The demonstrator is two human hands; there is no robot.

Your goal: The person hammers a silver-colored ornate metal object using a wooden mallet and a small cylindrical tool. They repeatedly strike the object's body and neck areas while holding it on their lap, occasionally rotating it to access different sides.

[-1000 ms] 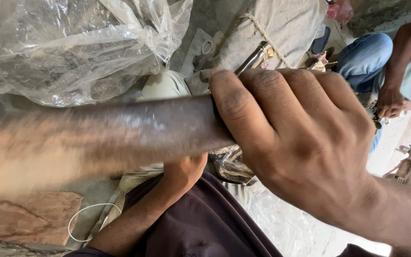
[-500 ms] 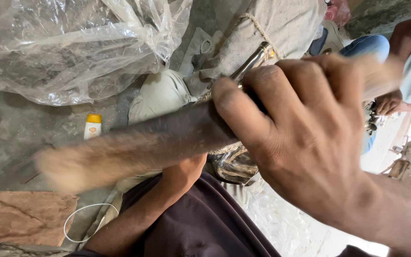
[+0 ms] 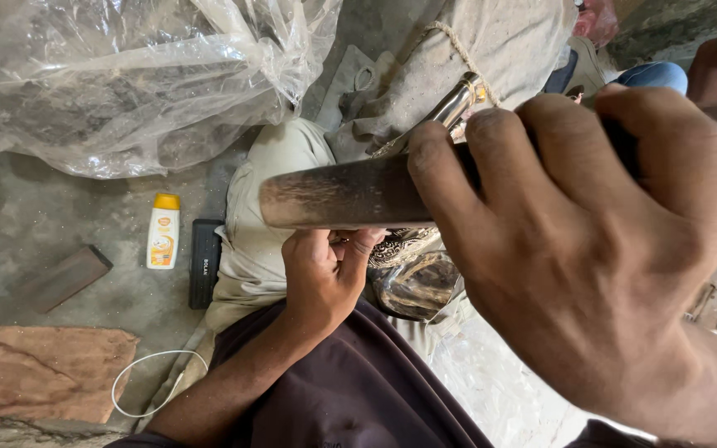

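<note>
My right hand [image 3: 591,249] is close to the camera, fist closed around a dark, worn wooden handle [image 3: 334,195] that points left across the view. Below it my left hand [image 3: 325,274] rests on my lap with its fingers curled at the edge of a patterned, shiny metal vessel [image 3: 408,282]. Whether it pinches a small tool there I cannot tell. A shiny metal rod [image 3: 451,106] sticks out of a cloth bundle tied with rope [image 3: 491,50] just behind the vessel.
A big crumpled clear plastic bag [image 3: 126,75] fills the upper left. On the grey floor lie a small white bottle with a yellow cap [image 3: 163,232], a black block [image 3: 205,261], a brown block [image 3: 64,278], a reddish slab [image 3: 43,373] and a white cord loop [image 3: 151,382]. Another person's legs [image 3: 657,75] are at the top right.
The wooden handle has swung from reaching far across the left side to a shorter stretch, its end now above my left hand. The bottle and black block have come into sight.
</note>
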